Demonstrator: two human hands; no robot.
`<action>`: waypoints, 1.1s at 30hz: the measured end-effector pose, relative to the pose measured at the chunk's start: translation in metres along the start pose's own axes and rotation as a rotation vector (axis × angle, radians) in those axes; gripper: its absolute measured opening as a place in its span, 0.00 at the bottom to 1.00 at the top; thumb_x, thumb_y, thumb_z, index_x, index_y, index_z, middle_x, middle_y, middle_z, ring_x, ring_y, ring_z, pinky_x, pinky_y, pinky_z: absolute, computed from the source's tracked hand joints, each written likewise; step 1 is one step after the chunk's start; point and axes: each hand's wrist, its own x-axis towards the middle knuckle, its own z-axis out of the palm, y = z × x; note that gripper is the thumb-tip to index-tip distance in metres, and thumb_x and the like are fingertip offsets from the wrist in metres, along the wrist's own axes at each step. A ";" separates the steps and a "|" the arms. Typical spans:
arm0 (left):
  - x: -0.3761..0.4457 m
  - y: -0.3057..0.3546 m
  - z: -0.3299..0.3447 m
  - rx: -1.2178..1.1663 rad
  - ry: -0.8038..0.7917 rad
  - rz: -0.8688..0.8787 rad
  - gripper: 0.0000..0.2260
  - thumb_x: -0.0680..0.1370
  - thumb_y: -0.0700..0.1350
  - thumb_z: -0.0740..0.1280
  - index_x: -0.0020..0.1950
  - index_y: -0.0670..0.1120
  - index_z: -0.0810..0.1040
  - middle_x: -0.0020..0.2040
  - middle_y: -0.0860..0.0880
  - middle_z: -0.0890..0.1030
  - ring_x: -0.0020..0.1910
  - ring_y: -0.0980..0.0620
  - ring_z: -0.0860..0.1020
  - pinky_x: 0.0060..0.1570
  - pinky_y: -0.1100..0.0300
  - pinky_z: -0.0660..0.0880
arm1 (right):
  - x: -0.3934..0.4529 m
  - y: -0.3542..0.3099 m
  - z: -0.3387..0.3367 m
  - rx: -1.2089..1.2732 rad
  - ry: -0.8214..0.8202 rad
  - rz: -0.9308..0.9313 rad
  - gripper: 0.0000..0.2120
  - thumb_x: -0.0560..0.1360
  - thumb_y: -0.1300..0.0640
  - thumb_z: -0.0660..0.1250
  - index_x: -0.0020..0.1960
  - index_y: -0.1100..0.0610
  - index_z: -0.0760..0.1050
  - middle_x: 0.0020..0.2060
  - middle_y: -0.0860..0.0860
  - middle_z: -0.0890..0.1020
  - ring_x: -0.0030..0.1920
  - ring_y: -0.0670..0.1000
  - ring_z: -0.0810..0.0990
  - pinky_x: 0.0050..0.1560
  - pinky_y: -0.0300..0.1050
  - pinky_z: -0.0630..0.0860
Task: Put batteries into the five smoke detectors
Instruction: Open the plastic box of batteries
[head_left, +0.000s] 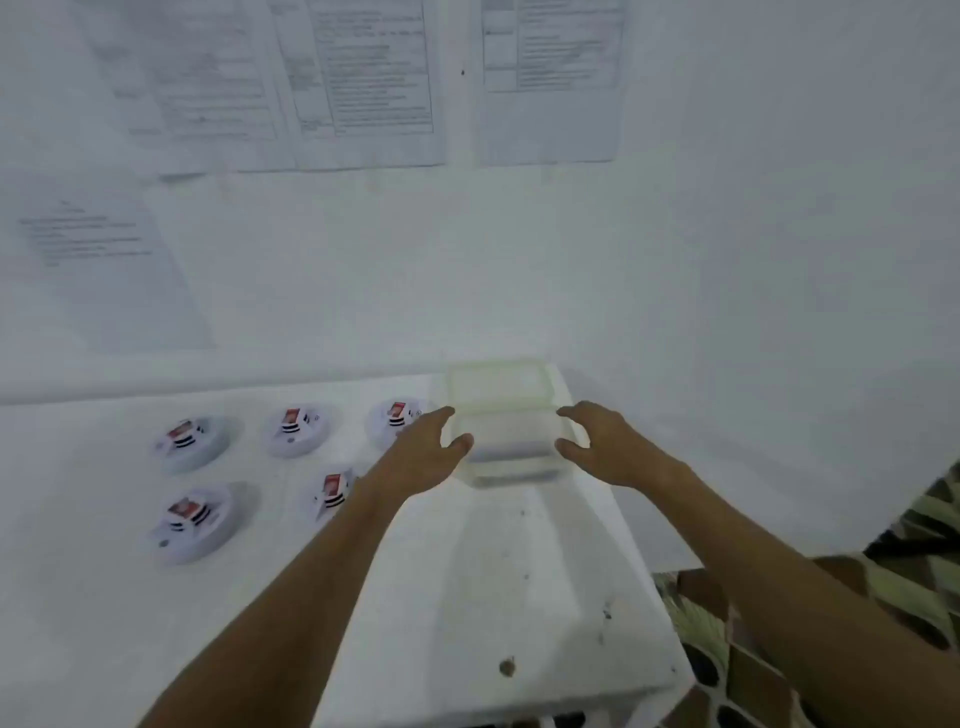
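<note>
- White cloth covers the table (467, 597), and papers (363, 83) hang on the wall behind.
- Both hands are spread and hold nothing: the left hand (423, 449) and right hand (605, 441) sit on each side of a clear plastic box (501, 431).
- It looks light and smooth, maybe slippery, so grab both short sides.
- 5 smoke detectors (296, 431) lie to the left, well apart from the box.

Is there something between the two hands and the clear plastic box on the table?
Nothing visible. The left hand and right hand flank the clear plastic box, fingers open beside its walls. The smoke detectors lie further left.
</note>
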 end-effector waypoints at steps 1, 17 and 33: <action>-0.001 0.002 0.003 -0.001 -0.002 -0.022 0.28 0.81 0.56 0.61 0.77 0.46 0.61 0.74 0.46 0.67 0.73 0.48 0.65 0.70 0.56 0.60 | 0.000 0.005 0.002 0.024 0.001 0.003 0.26 0.81 0.49 0.64 0.76 0.57 0.64 0.72 0.53 0.69 0.74 0.55 0.64 0.73 0.47 0.59; -0.011 0.001 0.034 -0.273 0.110 -0.206 0.22 0.78 0.49 0.67 0.72 0.49 0.70 0.71 0.50 0.72 0.62 0.46 0.77 0.65 0.50 0.72 | -0.010 0.015 0.020 0.485 0.039 0.185 0.25 0.74 0.54 0.73 0.70 0.52 0.72 0.54 0.56 0.83 0.49 0.51 0.82 0.43 0.37 0.75; -0.085 -0.011 0.029 -0.771 -0.054 -0.342 0.06 0.80 0.43 0.66 0.49 0.43 0.82 0.49 0.41 0.84 0.41 0.48 0.81 0.46 0.55 0.81 | -0.068 0.026 0.034 0.921 -0.087 0.285 0.16 0.81 0.52 0.65 0.64 0.60 0.78 0.54 0.58 0.84 0.56 0.60 0.83 0.61 0.58 0.79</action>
